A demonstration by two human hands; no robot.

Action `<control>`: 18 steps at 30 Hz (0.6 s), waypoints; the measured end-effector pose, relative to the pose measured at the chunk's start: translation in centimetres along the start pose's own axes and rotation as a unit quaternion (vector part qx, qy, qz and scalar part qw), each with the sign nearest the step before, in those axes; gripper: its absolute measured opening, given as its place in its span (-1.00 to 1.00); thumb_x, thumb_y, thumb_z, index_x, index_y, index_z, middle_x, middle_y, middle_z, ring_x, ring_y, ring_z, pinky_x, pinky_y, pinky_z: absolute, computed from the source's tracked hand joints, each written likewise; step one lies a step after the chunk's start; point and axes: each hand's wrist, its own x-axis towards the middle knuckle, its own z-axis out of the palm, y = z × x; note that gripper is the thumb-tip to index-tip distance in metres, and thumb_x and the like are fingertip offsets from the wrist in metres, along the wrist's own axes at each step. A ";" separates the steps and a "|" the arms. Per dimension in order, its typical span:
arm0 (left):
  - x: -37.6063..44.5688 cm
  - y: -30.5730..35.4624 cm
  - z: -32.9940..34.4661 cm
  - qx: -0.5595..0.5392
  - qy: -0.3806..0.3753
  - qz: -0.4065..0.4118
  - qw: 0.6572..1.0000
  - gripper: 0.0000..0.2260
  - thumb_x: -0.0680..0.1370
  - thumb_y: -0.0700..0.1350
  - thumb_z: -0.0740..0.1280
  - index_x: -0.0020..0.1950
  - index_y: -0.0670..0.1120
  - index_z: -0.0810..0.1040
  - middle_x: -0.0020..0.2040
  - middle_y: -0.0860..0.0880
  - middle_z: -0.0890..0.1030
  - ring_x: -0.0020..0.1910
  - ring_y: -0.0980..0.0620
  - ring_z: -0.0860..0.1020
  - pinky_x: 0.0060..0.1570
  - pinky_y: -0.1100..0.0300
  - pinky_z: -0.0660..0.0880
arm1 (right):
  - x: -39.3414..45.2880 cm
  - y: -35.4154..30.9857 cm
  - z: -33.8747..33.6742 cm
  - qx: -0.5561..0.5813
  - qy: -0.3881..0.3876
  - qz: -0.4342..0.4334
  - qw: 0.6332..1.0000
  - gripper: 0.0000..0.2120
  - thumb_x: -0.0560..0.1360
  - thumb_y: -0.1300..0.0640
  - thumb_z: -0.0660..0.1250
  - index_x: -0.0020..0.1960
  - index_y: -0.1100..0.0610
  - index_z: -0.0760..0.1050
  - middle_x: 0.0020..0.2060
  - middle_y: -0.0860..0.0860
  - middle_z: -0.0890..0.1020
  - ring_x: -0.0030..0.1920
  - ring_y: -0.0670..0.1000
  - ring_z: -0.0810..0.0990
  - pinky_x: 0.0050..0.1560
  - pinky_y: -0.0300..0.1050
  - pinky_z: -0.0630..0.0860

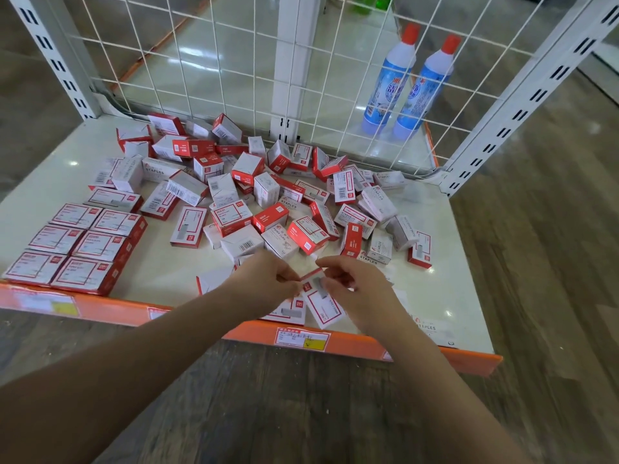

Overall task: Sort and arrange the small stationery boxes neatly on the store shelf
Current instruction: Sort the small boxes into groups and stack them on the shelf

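Stationery boxes [268, 195], small red-and-white cartons, many marked STAPLES, lie in a loose heap across the middle of the frame on the pale shelf [445, 296]. At the left of the frame a tidy block of boxes [75, 244] sits in neat rows, label side up, reaching the shelf's orange front edge [110, 309]. Just below centre both hands meet over the shelf's front. The left hand [264, 279] and the right hand [351, 286] each pinch one small box [313, 277] between fingertips, holding it just above two more boxes [315, 309] that lie flat near the edge. A price label [301, 338] with a yellow patch is stuck on the orange strip directly below them. A white wire grid [234, 61] forms the back of the shelf across the upper part of the frame, and behind it, at the upper right, stand two blue bottles [412, 85] with red caps, side by side. Wood-look flooring [536, 262] fills the right and bottom.
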 end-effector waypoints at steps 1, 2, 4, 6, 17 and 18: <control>0.0 0.1 0.0 -0.003 0.001 0.001 1.000 -0.81 0.54 -0.13 0.32 0.11 -0.10 0.62 -0.23 0.10 0.56 -0.23 0.09 0.56 -0.33 0.35 0.44 | 0.2 -0.2 0.0 0.002 -0.004 0.002 1.000 -0.73 0.55 0.12 0.24 0.24 -0.04 0.45 0.01 -0.14 0.55 -0.14 -0.16 0.52 -0.29 -0.42 0.47; 0.0 0.1 0.0 -0.010 0.003 0.001 1.000 -0.81 0.54 -0.13 0.32 0.11 -0.11 0.62 -0.22 0.09 0.56 -0.19 0.06 0.58 -0.29 0.34 0.47 | 0.2 -0.3 0.0 0.002 -0.004 0.004 1.000 -0.74 0.55 0.12 0.24 0.23 -0.04 0.46 -0.01 -0.15 0.53 -0.16 -0.16 0.53 -0.31 -0.43 0.45; -0.1 0.1 0.0 -0.038 0.007 -0.005 0.999 -0.80 0.54 -0.13 0.31 0.13 -0.13 0.59 -0.13 0.03 0.59 -0.08 0.01 0.58 -0.16 0.29 0.49 | 0.3 -0.3 0.1 0.017 0.023 0.002 1.000 -0.79 0.55 0.14 0.25 0.17 -0.03 0.47 -0.05 -0.16 0.52 -0.15 -0.16 0.53 -0.27 -0.42 0.46; -0.1 0.1 0.1 -0.061 -0.005 -0.017 0.998 -0.77 0.56 -0.12 0.28 0.18 -0.15 0.55 0.00 -0.03 0.59 -0.01 -0.03 0.57 -0.04 0.19 0.50 | 0.2 -0.2 0.1 0.076 0.085 0.008 0.993 -0.87 0.53 0.18 0.27 0.05 -0.01 0.44 -0.06 -0.12 0.53 -0.09 -0.13 0.53 -0.16 -0.38 0.48; -0.2 0.6 0.0 -0.132 -0.027 -0.058 0.989 -0.77 0.57 -0.18 0.25 0.21 -0.17 0.53 -0.03 0.01 0.56 -0.08 0.03 0.56 -0.22 0.33 0.50 | -0.3 0.4 0.2 0.313 0.104 0.084 0.940 -0.69 0.52 0.28 0.28 0.13 -0.08 0.40 0.07 0.04 0.59 0.08 0.03 0.57 0.00 -0.17 0.58; -0.2 0.6 0.0 -0.134 -0.020 -0.058 0.989 -0.78 0.57 -0.17 0.25 0.19 -0.17 0.54 -0.06 0.03 0.56 -0.08 0.02 0.57 -0.22 0.32 0.50 | -0.4 0.5 0.1 0.287 0.101 0.076 0.950 -0.68 0.51 0.28 0.29 0.12 -0.10 0.40 0.07 0.01 0.58 0.07 0.01 0.57 -0.02 -0.21 0.57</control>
